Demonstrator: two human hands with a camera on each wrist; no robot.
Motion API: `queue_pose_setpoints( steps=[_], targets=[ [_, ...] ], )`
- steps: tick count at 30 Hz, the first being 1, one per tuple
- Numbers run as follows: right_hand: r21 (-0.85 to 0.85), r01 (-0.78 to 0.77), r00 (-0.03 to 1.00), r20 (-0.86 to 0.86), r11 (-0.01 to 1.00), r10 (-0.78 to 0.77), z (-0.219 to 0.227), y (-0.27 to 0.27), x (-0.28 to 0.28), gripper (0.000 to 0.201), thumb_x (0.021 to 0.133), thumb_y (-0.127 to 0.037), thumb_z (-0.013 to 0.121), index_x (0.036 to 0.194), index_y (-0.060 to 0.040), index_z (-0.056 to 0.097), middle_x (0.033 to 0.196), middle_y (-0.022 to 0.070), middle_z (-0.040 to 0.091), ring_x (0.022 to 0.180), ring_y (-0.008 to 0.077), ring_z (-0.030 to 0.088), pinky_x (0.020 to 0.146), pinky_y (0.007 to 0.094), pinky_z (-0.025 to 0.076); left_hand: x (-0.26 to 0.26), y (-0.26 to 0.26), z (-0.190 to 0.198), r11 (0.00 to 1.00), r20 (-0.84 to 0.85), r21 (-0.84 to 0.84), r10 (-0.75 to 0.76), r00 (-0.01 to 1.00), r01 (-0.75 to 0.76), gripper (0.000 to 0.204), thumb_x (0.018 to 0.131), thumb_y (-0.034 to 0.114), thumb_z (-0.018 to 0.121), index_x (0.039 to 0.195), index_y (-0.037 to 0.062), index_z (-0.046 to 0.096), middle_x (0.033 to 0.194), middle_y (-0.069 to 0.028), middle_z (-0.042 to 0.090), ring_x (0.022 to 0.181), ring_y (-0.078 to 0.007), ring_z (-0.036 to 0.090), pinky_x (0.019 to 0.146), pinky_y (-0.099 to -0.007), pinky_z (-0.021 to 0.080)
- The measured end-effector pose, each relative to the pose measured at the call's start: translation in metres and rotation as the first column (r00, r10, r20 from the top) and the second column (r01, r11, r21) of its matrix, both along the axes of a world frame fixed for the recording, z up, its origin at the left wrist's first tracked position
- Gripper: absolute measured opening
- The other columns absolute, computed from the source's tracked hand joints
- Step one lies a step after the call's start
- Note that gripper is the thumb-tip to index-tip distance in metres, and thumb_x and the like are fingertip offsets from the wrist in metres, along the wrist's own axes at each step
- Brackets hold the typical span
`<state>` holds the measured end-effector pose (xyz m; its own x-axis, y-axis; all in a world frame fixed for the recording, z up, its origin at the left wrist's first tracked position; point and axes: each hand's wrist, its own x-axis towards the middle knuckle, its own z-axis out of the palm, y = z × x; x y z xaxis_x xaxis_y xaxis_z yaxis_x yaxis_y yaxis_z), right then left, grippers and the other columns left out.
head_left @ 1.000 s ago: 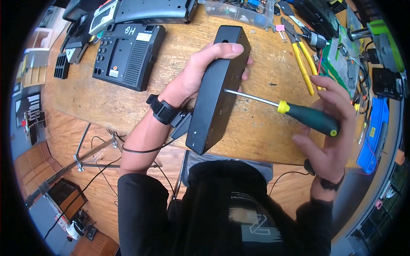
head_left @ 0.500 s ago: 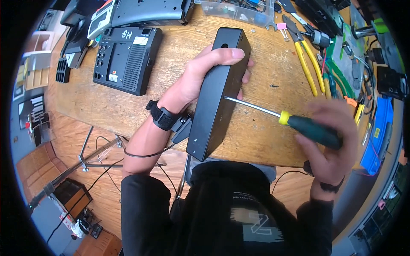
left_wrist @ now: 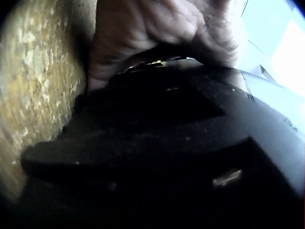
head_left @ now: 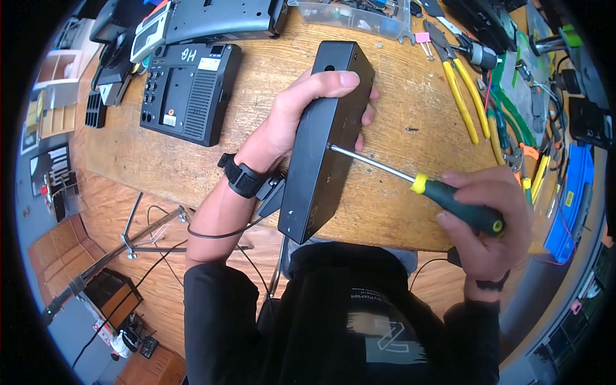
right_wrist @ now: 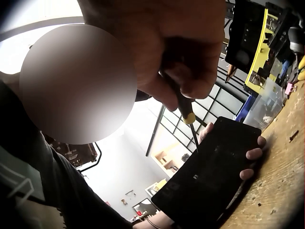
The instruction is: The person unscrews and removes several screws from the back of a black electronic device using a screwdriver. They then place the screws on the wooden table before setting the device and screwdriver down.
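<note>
My left hand [head_left: 292, 109] grips a long black box [head_left: 305, 173] around its upper part, thumb across the near face and fingertips showing on the far side. The box stands tilted over the wooden table. My right hand [head_left: 510, 208] holds a screwdriver [head_left: 452, 199] by its dark green and yellow handle, fingers and thumb curled on it. Its metal shaft reaches left, with the tip at the side face of the box. In the right wrist view the shaft [right_wrist: 194, 136] meets the box [right_wrist: 209, 176]. The left wrist view shows mostly the box's dark surface [left_wrist: 152, 124] below the palm.
A black device marked HQ [head_left: 189, 90] lies at the left. Yellow-handled pliers [head_left: 461, 96], a pink binder clip [head_left: 423, 43] and a small dark screw [head_left: 412, 129] lie to the right. A clear plastic bin [head_left: 350, 18] stands at the back, a blue tray [head_left: 568, 202] far right.
The right fingers, loosely spread around the handle a second ago, have curled onto it. The screwdriver's handle has shifted slightly left and down; the left hand still grips the box.
</note>
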<state>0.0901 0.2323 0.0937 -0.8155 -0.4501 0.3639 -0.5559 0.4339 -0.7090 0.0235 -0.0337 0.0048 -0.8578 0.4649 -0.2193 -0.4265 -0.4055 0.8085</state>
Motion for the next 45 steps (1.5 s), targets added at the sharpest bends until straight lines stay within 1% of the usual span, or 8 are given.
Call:
queue_pose_setpoints(
  steps=[5, 14, 16, 18, 20, 25, 29, 45],
  targets=[
    [-0.126, 0.214, 0.956, 0.23, 0.969, -0.181, 0.004, -0.014, 0.008, 0.033, 0.077, -0.005, 0.089, 0.103, -0.0037, 0.069, 0.097, 0.0142, 0.076, 0.082, 0.0232, 0.073, 0.071, 0.029, 0.055, -0.001, 0.0, -0.001, 1.0, 0.0, 0.002, -0.009, 1.0, 0.009, 0.061, 0.093, 0.049, 0.06, 0.119, -0.0054, 0.062, 0.091, -0.0144, 0.067, 0.071, -0.0247, 0.07, 0.068, -0.0338, 0.06],
    [0.067, 0.052, 0.995, 0.087, 0.996, -0.057, -0.005, 0.016, 0.002, 0.037, 0.081, -0.016, 0.089, 0.11, -0.0007, 0.072, 0.095, 0.0146, 0.076, 0.074, 0.0205, 0.072, 0.066, 0.029, 0.055, 0.003, 0.005, 0.003, 1.0, 0.025, 0.016, 0.009, 1.0, -0.01, 0.061, 0.093, 0.05, 0.06, 0.119, -0.0052, 0.064, 0.093, -0.0154, 0.068, 0.079, -0.0246, 0.069, 0.072, -0.0361, 0.059],
    [-0.247, 0.123, 0.975, 0.21, 0.961, -0.071, -0.014, 0.025, 0.0, 0.039, 0.089, -0.021, 0.082, 0.118, 0.0003, 0.068, 0.102, 0.0178, 0.075, 0.071, 0.0206, 0.069, 0.062, 0.0292, 0.053, 0.002, 0.006, 0.001, 1.0, 0.023, 0.016, 0.013, 1.0, -0.013, 0.061, 0.093, 0.05, 0.059, 0.118, -0.0051, 0.064, 0.094, -0.0156, 0.068, 0.079, -0.0247, 0.069, 0.073, -0.0367, 0.059],
    [-0.716, 0.357, 0.896, 0.443, 0.6, -0.004, -0.031, 0.031, -0.003, 0.043, 0.097, -0.027, 0.074, 0.127, 0.0015, 0.062, 0.109, 0.0214, 0.074, 0.066, 0.0203, 0.065, 0.057, 0.0293, 0.051, 0.003, 0.004, 0.004, 1.0, 0.015, 0.006, 0.026, 1.0, -0.026, 0.061, 0.093, 0.051, 0.059, 0.118, -0.0051, 0.064, 0.094, -0.0156, 0.069, 0.078, -0.0248, 0.068, 0.074, -0.0372, 0.059],
    [-0.507, 0.377, 0.836, 0.547, 0.775, -0.049, -0.037, 0.04, -0.01, 0.036, 0.104, -0.024, 0.062, 0.127, 0.0029, 0.058, 0.11, 0.0221, 0.072, 0.065, 0.0173, 0.061, 0.058, 0.0284, 0.049, 0.003, 0.003, 0.004, 1.0, 0.018, -0.002, 0.016, 1.0, -0.016, 0.062, 0.093, 0.051, 0.059, 0.12, -0.0052, 0.063, 0.094, -0.0153, 0.068, 0.079, -0.0247, 0.068, 0.074, -0.0372, 0.059],
    [-0.364, 0.463, 0.728, 0.676, 0.809, -0.113, -0.054, 0.027, -0.015, 0.022, 0.096, -0.011, 0.074, 0.108, 0.0, 0.06, 0.092, 0.0078, 0.069, 0.068, 0.0118, 0.059, 0.063, 0.026, 0.048, 0.005, 0.006, 0.005, 0.999, 0.008, 0.002, 0.041, 0.999, -0.041, 0.064, 0.093, 0.051, 0.059, 0.121, -0.0056, 0.063, 0.093, -0.0149, 0.068, 0.079, -0.0238, 0.068, 0.074, -0.037, 0.059],
    [0.112, 0.33, 0.742, 0.583, 0.937, -0.331, -0.057, 0.016, -0.03, 0.026, 0.088, -0.017, 0.085, 0.088, -0.0031, 0.063, 0.077, -0.0004, 0.067, 0.068, 0.0079, 0.056, 0.063, 0.0265, 0.044, 0.005, 0.005, 0.006, 0.999, 0.02, 0.0, 0.039, 0.999, -0.039, 0.063, 0.093, 0.051, 0.059, 0.121, -0.0052, 0.063, 0.093, -0.0148, 0.068, 0.079, -0.0236, 0.068, 0.073, -0.0372, 0.059],
    [0.356, -0.002, 0.943, 0.31, 0.935, -0.116, -0.065, -0.002, -0.069, 0.021, 0.087, -0.016, 0.08, 0.101, -0.0027, 0.074, 0.077, 0.0215, 0.068, 0.07, 0.0386, 0.066, 0.065, 0.0413, 0.05, 0.001, -0.001, 0.002, 0.997, 0.027, 0.062, 0.035, 0.999, -0.037, 0.06, 0.095, 0.048, 0.061, 0.121, -0.0053, 0.062, 0.103, -0.0164, 0.068, 0.093, -0.0229, 0.067, 0.075, -0.0402, 0.062]
  ],
)
